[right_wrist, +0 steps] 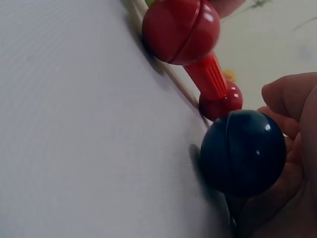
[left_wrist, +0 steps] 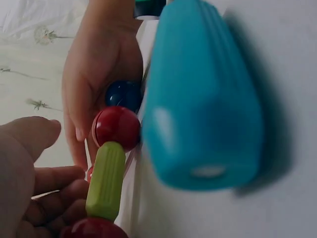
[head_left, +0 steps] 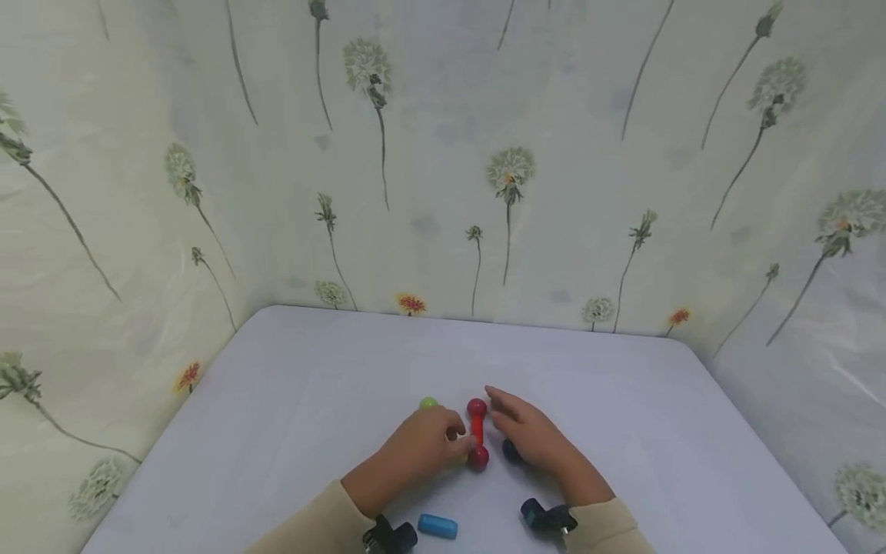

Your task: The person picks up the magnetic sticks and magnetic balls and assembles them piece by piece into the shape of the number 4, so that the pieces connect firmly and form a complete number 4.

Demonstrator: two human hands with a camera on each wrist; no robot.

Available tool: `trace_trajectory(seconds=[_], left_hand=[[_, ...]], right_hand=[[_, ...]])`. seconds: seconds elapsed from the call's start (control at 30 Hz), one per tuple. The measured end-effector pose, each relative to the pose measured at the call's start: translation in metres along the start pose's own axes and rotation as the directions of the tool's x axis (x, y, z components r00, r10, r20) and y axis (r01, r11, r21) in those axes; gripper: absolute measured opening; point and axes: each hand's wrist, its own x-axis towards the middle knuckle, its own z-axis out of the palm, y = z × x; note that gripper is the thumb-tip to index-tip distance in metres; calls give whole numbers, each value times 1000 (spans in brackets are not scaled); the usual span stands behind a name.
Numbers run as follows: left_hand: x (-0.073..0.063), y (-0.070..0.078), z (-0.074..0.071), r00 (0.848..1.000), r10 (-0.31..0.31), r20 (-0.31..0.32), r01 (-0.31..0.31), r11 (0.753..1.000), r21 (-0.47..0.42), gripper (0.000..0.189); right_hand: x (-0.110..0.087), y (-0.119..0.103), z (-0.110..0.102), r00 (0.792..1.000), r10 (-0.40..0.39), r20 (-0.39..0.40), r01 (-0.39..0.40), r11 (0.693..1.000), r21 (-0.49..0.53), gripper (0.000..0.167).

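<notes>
My left hand (head_left: 421,446) is over the green rod (left_wrist: 106,181), its thumb apart from loosely bent fingers, with no grip visible. A red ball (left_wrist: 118,129) adjoins the rod's far end; another red ball (left_wrist: 94,229) is at its near end. Between the two hands lies a red rod (head_left: 477,431), with a red ball (head_left: 476,408) at its far end and the first red ball at its near end. My right hand (head_left: 531,432) extends beside a dark blue ball (right_wrist: 242,153), fingers mostly straight, and grips nothing visible. The left hand hides most of the green rod in the head view.
A loose blue rod (head_left: 438,526) lies on the white table (head_left: 332,385), close to the left wrist. Beyond the left hand, a light green ball (head_left: 428,402) is partly hidden. Wrist cameras are strapped near both sleeves. Flower-patterned sheeting (head_left: 429,154) surrounds the table.
</notes>
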Motion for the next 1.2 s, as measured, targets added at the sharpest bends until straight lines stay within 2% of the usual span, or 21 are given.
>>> trace_trajectory(seconds=[0.23,0.37,0.5,0.6,0.7,0.8,0.87,0.97,1.1,1.2], left_hand=[[-1,-13,-8,997,16,-79,-20,999,-50,23],[-5,-23,-11,995,9,-94,-13,999,-45,23],[-9,-35,-14,996,5,-91,-10,998,-54,20],[-12,-45,-17,997,-1,-78,-6,995,-96,17],[-14,-53,-19,998,12,-60,-20,991,-131,16],[-15,-59,-19,999,34,-28,-38,991,-127,21],[-15,-62,-19,999,50,4,-49,993,-110,28],[-15,-64,-19,997,64,53,-60,994,-86,37],[-16,-66,-18,994,79,76,-75,995,-60,39],[-17,-66,-18,993,74,92,-69,996,-63,40]], right_hand=[[-4,8,-4,1000,11,-19,-11,1000,21,53],[-6,8,-5,1000,13,-28,-13,1000,7,53],[-10,3,-9,998,17,-56,-18,1000,-14,52],[-16,-3,-13,994,13,-107,-14,1000,-4,48],[-25,-13,-16,987,0,-160,2,1000,10,41],[-35,-26,-14,985,-23,-172,27,999,18,32],[-43,-34,-11,989,-52,-137,56,998,24,28],[-54,-43,-4,994,-112,-11,113,993,38,23],[-64,-50,8,971,-157,178,148,987,61,22],[-68,-52,16,955,-153,256,138,987,77,23]])
